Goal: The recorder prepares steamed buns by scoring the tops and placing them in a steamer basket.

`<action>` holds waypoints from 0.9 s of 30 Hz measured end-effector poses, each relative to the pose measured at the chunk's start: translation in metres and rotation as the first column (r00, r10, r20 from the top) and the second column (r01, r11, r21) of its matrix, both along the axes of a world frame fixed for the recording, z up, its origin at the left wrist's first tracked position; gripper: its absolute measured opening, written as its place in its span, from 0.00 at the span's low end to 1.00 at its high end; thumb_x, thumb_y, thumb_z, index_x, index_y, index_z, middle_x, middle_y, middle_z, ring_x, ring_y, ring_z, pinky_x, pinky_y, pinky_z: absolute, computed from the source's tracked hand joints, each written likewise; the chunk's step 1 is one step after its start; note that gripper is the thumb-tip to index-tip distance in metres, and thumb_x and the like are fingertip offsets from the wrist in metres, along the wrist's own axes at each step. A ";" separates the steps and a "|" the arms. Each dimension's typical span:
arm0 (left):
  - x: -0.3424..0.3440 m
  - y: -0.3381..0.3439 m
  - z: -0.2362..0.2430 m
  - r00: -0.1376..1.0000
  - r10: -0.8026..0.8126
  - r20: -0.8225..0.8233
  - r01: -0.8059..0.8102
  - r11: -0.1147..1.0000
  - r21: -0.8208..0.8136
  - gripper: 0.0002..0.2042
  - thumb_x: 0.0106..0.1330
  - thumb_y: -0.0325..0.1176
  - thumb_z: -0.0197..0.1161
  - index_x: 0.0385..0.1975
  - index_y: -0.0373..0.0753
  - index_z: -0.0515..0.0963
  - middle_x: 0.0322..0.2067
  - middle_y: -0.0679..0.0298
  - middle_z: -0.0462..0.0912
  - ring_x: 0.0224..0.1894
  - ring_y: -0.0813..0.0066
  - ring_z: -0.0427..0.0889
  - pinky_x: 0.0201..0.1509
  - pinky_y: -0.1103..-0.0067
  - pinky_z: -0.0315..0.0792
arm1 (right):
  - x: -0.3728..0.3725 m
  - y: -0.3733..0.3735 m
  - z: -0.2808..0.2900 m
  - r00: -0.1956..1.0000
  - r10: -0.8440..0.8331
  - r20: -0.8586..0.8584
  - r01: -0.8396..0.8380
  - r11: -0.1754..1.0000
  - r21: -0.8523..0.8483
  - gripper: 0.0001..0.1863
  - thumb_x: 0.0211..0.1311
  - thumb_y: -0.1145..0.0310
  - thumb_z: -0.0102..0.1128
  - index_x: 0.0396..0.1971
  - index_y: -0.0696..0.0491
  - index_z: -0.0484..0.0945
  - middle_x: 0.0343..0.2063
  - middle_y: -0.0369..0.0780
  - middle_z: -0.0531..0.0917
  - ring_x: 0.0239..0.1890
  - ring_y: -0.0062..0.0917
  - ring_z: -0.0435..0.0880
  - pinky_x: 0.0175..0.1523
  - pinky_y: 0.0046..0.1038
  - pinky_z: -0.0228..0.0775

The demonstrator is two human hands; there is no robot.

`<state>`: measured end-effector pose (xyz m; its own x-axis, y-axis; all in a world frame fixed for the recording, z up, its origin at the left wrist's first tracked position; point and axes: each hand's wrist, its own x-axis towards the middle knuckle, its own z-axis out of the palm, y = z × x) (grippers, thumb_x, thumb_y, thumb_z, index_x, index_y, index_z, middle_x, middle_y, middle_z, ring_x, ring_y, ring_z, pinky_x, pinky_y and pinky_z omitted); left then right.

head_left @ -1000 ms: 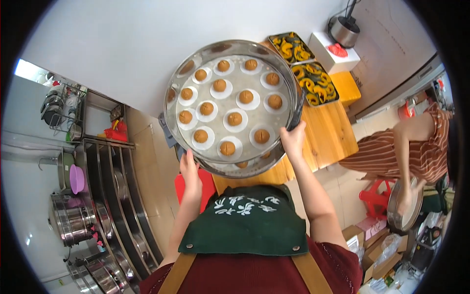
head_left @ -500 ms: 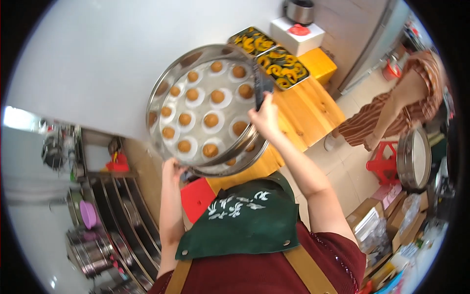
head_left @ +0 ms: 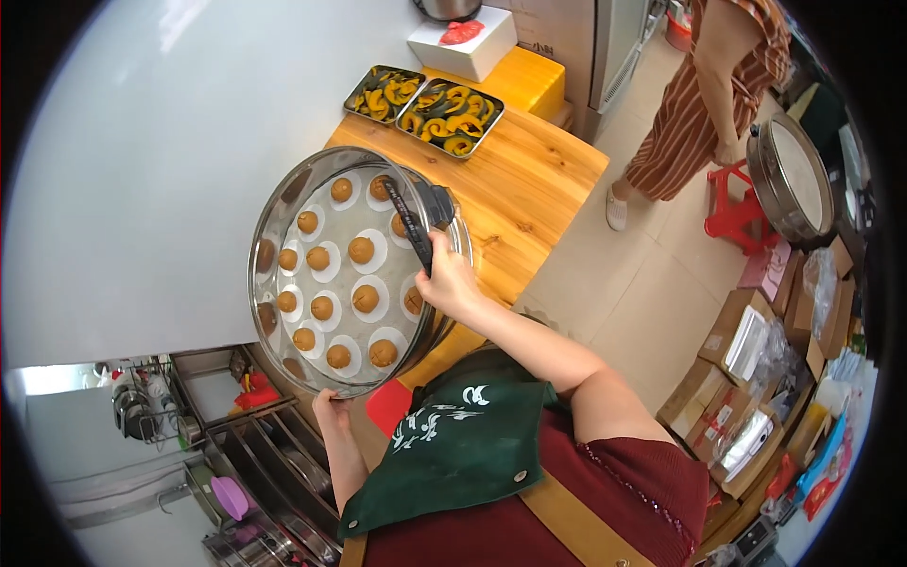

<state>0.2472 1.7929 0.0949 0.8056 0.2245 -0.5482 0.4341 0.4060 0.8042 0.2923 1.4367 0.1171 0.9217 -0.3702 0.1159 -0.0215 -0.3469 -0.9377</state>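
I hold a large round metal steamer tray (head_left: pixel 368 210) tilted in front of me. Several brown dough balls (head_left: pixel 361 249) lie in it, each on a round white paper (head_left: pixel 381 300). My right hand (head_left: pixel 449 283) is closed at the black handle (head_left: pixel 411 227) on the tray's right side. At the lower left rim my left hand (head_left: pixel 335 414) grips the tray's edge; its fingertips are partly hidden. A second metal rim shows behind the tray on the right, and I cannot tell whether it is a separate tier.
Behind the tray stands a wooden table (head_left: pixel 539 180) with two trays of pumpkin slices (head_left: pixel 452 118) and a white box (head_left: pixel 463 45). A person in striped clothing (head_left: pixel 675 142) stands at right, near a red stool (head_left: pixel 735 213) and another steamer (head_left: pixel 794 180). Cardboard boxes (head_left: pixel 732 331) crowd the right.
The steamer tray sits lower and farther left in the view, still in both hands. More of the table and floor shows at right, as the whole view has swung.
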 end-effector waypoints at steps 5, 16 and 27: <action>0.006 -0.010 -0.011 1.000 -0.005 -0.010 0.005 1.000 -0.003 0.20 0.41 0.22 0.48 0.40 0.28 0.66 0.42 0.52 0.71 0.44 0.53 0.73 0.46 0.55 0.69 | 0.008 -0.004 -0.016 0.995 -0.026 0.095 0.034 0.996 -0.077 0.27 0.44 0.75 0.53 0.47 0.61 0.58 0.16 0.52 0.75 0.20 0.48 0.75 0.27 0.43 0.67; 0.023 -0.015 -0.013 0.998 -0.064 -0.017 0.065 0.994 0.086 0.23 0.47 0.26 0.47 0.48 0.32 0.62 0.47 0.54 0.71 0.48 0.56 0.72 0.51 0.57 0.68 | 0.011 0.006 -0.041 0.994 -0.021 0.105 0.032 0.995 -0.099 0.26 0.48 0.71 0.56 0.47 0.62 0.59 0.26 0.56 0.76 0.26 0.47 0.77 0.30 0.40 0.70; 0.012 -0.069 -0.004 0.978 0.148 -0.144 -0.138 0.988 0.075 0.28 0.63 0.50 0.43 0.58 0.37 0.55 0.57 0.53 0.59 0.56 0.53 0.63 0.55 0.57 0.64 | -0.021 0.021 -0.040 0.951 -0.125 0.281 0.126 0.992 0.016 0.28 0.50 0.64 0.62 0.48 0.61 0.61 0.26 0.54 0.77 0.28 0.48 0.78 0.30 0.39 0.70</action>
<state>0.2594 1.7235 0.0906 0.6732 0.3699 -0.6403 0.4919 0.4225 0.7613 0.2710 1.4582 0.0766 0.7978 -0.4806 0.3641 0.1992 -0.3599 -0.9115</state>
